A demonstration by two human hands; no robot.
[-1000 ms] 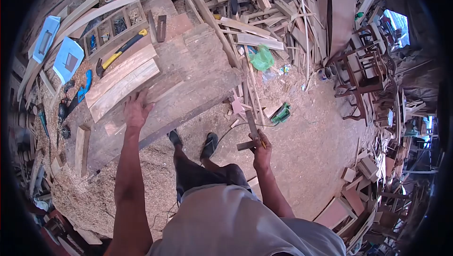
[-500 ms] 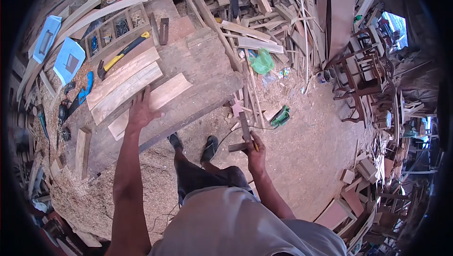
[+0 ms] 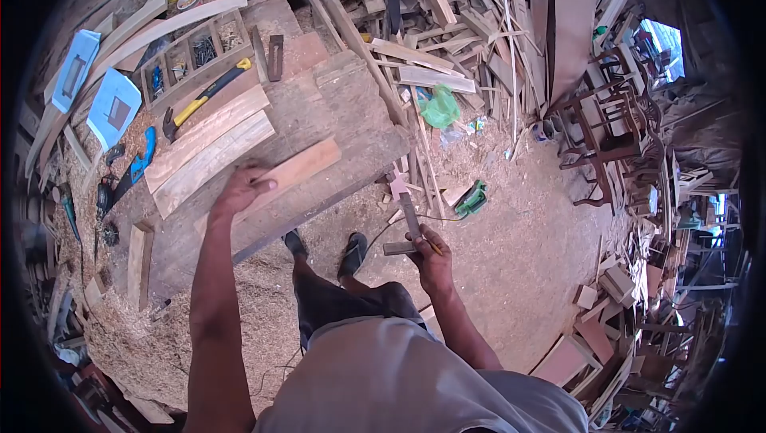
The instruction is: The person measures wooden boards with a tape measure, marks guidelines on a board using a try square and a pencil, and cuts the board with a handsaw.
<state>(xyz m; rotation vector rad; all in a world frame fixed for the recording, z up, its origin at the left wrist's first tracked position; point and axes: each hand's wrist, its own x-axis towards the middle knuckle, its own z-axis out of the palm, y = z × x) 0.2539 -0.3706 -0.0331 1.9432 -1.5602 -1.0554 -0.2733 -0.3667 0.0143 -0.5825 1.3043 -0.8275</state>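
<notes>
My left hand [image 3: 241, 192] is closed around the upper edge of a short wooden board [image 3: 307, 163], thumb on its near face. This board lies at the front of the workbench [image 3: 355, 106]. Just behind it are two curved wooden pieces [image 3: 219, 158], side by side. Out past the bench's front edge, my right hand [image 3: 433, 261] grips a try square [image 3: 408, 214]. A yellow pencil [image 3: 436, 249] is tucked between the fingers of that same hand.
A hammer [image 3: 209, 94], a blue-handled saw [image 3: 140, 163] and a divided wooden tray [image 3: 191, 57] are on the bench. A green power tool [image 3: 471, 198] lies on the shavings-covered floor. Scrap wood [image 3: 479, 34] is piled behind, and wooden chairs [image 3: 610, 130] stand at the right.
My left hand has gone from lying spread on the board to gripping it. The board has shifted slightly to the right and looks turned. My right hand still holds the square and pencil.
</notes>
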